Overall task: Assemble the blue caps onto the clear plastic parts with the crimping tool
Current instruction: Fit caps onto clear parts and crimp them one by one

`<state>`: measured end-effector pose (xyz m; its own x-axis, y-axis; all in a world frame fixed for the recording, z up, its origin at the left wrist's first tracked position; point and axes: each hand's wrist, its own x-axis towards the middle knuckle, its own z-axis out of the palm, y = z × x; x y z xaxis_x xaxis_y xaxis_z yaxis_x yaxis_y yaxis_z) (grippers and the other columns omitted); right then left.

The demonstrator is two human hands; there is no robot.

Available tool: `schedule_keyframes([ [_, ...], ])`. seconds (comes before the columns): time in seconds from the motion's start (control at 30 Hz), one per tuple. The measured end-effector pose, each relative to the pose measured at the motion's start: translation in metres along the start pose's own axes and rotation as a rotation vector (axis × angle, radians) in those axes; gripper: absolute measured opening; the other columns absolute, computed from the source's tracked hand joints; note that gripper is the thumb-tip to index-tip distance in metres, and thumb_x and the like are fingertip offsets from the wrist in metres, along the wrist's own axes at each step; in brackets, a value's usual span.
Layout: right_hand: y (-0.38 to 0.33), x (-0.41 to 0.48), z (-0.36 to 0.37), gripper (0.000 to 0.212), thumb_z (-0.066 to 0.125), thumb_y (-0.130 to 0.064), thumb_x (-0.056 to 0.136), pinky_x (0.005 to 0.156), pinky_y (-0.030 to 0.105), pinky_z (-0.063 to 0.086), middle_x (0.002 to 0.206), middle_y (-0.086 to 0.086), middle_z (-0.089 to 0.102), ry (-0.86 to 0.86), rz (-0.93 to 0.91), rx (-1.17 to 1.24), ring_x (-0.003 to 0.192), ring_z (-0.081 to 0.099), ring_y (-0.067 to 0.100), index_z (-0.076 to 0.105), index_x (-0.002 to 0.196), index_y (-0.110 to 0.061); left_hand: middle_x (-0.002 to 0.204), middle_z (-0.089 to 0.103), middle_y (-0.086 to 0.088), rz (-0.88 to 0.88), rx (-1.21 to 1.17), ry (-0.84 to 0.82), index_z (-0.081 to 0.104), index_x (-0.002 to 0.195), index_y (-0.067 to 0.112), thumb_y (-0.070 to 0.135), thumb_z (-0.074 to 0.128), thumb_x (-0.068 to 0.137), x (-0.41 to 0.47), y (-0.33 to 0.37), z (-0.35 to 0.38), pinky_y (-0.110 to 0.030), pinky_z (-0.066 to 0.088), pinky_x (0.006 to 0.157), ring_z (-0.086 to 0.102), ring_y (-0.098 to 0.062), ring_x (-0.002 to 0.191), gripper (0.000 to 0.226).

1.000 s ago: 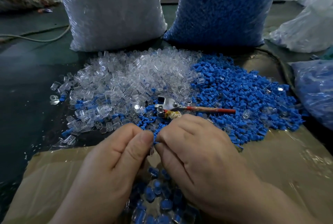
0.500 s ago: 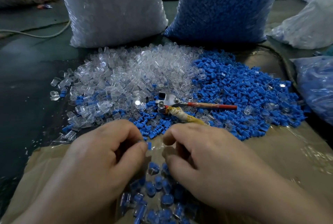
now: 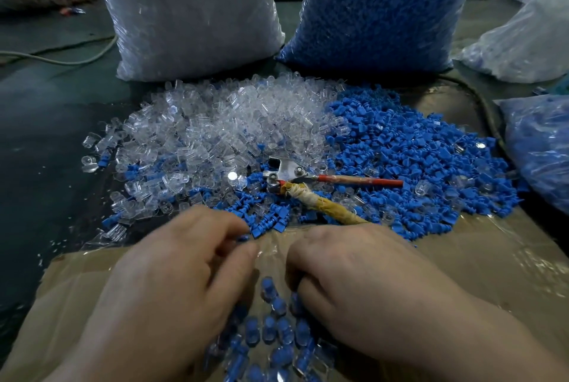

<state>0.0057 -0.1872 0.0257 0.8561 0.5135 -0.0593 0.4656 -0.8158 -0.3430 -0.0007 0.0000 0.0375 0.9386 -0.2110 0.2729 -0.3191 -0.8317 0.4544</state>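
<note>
Lying on the seam where the two heaps meet, the crimping tool (image 3: 308, 179) is in neither hand; its metal head points toward the clear plastic parts (image 3: 221, 132) and its red and yellow-wrapped handles splay toward the blue caps (image 3: 415, 160). It looks rigid and the heaviest thing here, best taken by both handles well back from the pivot. The caps and clear parts look tiny, light and hard, and the clear ones glossy enough to slip. Each likely wants a fingertip pinch across its sides, leaving the mating end free. Any sweep of a wrist would scatter them. The left hand (image 3: 172, 283) hovers over the cardboard (image 3: 492, 274) with fingers curled, thumb close to forefinger and a speck of blue at the tips, but motion blur hides whether it pinches anything. The right hand (image 3: 363, 277) is curled knuckles-up beside it, its fingertips tucked under, so its hold cannot be told either. Between the wrists lies a cluster of assembled pieces (image 3: 274, 329), blue seated in clear, near the bottom edge.
</note>
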Motion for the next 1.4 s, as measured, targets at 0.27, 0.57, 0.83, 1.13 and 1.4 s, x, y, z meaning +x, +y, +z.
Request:
schedule_keyframes([
  [0.27,-0.001,0.014,0.005,0.058,0.033,-0.065,0.093,0.059,0.038,0.038,0.120,-0.007,0.056,0.188,0.097,-0.142,0.091,0.061,0.026,0.013,0.139,-0.036,0.105,0.062,0.012,-0.105,0.350,-0.169,0.060,0.132,0.036,0.080,0.021,0.076,0.014,-0.017,0.024,-0.035,0.052,0.075,0.065,-0.016,0.095,0.082],
  [0.57,0.001,0.021,0.005,0.044,0.039,-0.059,0.092,0.059,0.037,0.036,0.106,-0.004,0.055,0.152,0.092,-0.146,0.086,0.059,0.027,0.034,0.129,-0.036,0.098,0.061,0.017,0.031,0.035,-0.124,0.069,0.115,0.035,0.029,0.075,0.083,0.010,-0.022,0.031,-0.019,0.043,0.073,0.061,-0.007,0.089,0.034],
  [0.83,0.005,0.020,0.006,0.026,0.031,-0.052,0.099,0.057,0.036,0.037,0.099,-0.009,0.055,0.189,0.107,-0.103,0.082,0.058,0.024,0.041,0.114,-0.034,0.088,0.050,0.027,-0.082,-0.050,-0.023,0.067,0.109,0.035,0.034,0.073,0.079,0.009,-0.026,0.038,-0.012,0.035,0.065,0.053,0.006,0.079,0.030],
  [1.13,0.002,0.020,0.007,0.025,0.032,-0.045,0.097,0.056,0.034,0.040,0.094,-0.008,0.055,0.229,0.121,-0.112,0.071,0.052,0.022,0.047,0.112,-0.033,0.093,0.052,0.022,-0.085,-0.057,0.020,0.070,0.099,0.034,0.040,0.064,0.083,0.008,-0.030,0.039,-0.013,0.036,0.069,0.054,0.002,0.080,0.018],
  [1.4,0.003,0.020,0.006,0.026,0.031,-0.042,0.101,0.053,0.030,0.034,0.085,-0.009,0.047,0.191,0.108,-0.131,0.065,0.044,0.017,0.052,0.111,-0.033,0.108,0.041,0.024,-0.135,-0.061,0.213,0.062,0.117,0.034,0.044,0.062,0.089,0.010,-0.032,0.033,-0.021,0.046,0.072,0.055,0.001,0.089,0.029],
])
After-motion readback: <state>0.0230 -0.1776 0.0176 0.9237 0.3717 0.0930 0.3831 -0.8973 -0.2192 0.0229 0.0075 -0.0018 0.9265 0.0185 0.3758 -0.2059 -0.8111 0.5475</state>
